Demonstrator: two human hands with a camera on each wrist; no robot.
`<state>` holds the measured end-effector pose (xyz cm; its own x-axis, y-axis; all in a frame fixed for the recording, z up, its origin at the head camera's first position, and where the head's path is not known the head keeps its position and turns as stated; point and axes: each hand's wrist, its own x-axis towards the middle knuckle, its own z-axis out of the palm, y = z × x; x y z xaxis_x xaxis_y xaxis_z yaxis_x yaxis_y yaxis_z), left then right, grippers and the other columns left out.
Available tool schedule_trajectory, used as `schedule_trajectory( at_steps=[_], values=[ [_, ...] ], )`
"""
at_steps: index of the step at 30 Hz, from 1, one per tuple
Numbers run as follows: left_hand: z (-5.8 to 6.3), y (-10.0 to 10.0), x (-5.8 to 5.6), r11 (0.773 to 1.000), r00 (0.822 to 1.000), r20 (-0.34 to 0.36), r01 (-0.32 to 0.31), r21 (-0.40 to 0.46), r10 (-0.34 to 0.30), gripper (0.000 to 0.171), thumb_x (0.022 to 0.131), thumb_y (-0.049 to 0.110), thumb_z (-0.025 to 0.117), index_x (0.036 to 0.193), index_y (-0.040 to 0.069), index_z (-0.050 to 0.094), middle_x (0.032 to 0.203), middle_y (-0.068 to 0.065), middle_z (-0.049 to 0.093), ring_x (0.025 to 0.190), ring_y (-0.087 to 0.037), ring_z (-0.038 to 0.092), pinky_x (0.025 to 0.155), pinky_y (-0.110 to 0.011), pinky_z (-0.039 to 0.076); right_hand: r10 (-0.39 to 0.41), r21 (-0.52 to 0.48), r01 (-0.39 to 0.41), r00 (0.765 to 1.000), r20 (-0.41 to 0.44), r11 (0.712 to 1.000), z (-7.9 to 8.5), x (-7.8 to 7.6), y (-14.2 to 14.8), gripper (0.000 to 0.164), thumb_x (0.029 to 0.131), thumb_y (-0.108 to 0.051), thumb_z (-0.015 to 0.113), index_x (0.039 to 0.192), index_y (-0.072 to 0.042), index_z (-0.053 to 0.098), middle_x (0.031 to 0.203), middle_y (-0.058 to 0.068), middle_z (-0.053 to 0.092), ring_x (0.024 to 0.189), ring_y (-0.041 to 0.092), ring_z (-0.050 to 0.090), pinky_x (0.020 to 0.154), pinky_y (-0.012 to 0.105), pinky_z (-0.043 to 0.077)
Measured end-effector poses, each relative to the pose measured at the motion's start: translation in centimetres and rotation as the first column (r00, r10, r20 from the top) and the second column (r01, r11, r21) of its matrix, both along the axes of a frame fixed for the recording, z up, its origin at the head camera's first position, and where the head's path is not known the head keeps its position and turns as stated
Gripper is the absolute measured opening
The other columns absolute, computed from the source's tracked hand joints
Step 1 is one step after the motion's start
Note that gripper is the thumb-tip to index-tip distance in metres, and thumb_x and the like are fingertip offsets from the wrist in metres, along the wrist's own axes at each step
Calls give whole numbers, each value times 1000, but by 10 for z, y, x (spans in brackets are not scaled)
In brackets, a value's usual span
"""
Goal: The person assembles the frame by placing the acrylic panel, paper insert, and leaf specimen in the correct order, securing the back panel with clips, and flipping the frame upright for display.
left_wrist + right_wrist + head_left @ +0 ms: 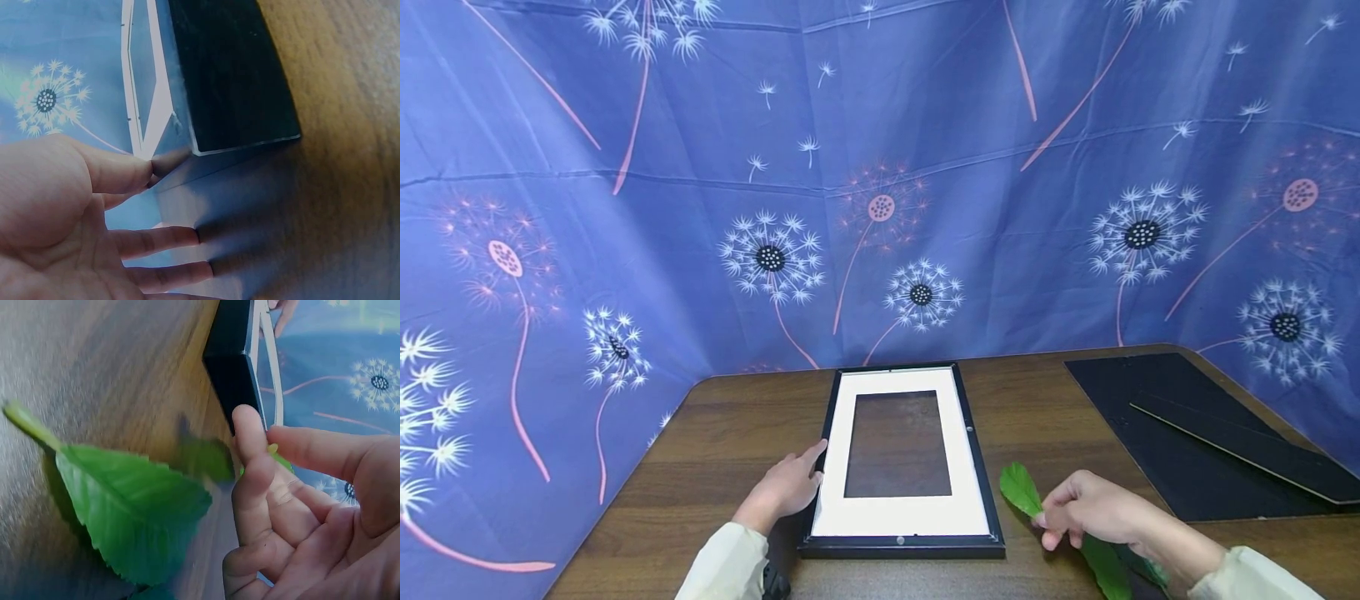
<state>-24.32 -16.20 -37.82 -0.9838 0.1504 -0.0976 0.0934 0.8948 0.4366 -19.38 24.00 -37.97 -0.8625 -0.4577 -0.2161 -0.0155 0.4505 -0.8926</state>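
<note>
A black picture frame (pixel 902 546) with a white mat (pixel 898 517) lies flat on the wooden table. My left hand (pixel 786 492) is at its left side, the forefinger touching the edge; in the left wrist view, the other fingers of this hand (pixel 75 212) extend beside the frame. To the right of the frame, my right hand (pixel 1097 512) pinches a green leaf (pixel 1019 489) by its stem between thumb and forefinger. Beneath that hand, another green leaf (pixel 1105 567) lies on the table, its toothed blade (pixel 131 506) plain in the right wrist view.
A black backing board (pixel 1120 417) lies at the table's right side, with a long black piece (pixel 1240 446) slanting across it. A small dark object (pixel 775 582) shows beside the left sleeve. A blue dandelion-print cloth (pixel 880 125) hangs behind the table.
</note>
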Motion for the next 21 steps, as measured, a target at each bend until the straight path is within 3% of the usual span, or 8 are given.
schedule_trajectory(
  at_steps=[7,11,18,21],
  values=[
    [-1,0,0,1000,1000,-7,-6,-7,6,49,103,12,54,150,3,47,142,-34,51,135,-56,41,107,-70,33,-30,-16,30,999,-11,999,0,-9,6,23,99,-5,60,97,15,72,75,10,74,72,14,61,60,23,51],
    [-1,1,-1,1000,1000,-8,-5,-5,5,49,103,12,54,150,3,47,144,-32,51,136,-56,40,108,-70,32,-10,-58,9,1000,-19,998,-1,-13,8,27,101,-4,56,102,20,68,77,7,73,74,13,62,62,22,51],
    [-1,1,0,1000,1000,-10,-3,-4,3,49,103,13,54,151,3,46,144,-32,50,136,-56,40,107,-71,32,-48,14,48,998,30,999,3,-14,9,27,98,-9,55,107,12,69,76,-5,71,67,10,59,52,20,23],
    [-2,1,0,1000,1000,-9,-4,-1,4,49,103,12,54,150,3,46,144,-32,50,136,-56,39,107,-71,32,-72,51,70,997,40,996,5,-14,8,24,95,-7,55,105,9,70,76,-6,71,69,11,59,54,23,24]
  ],
)
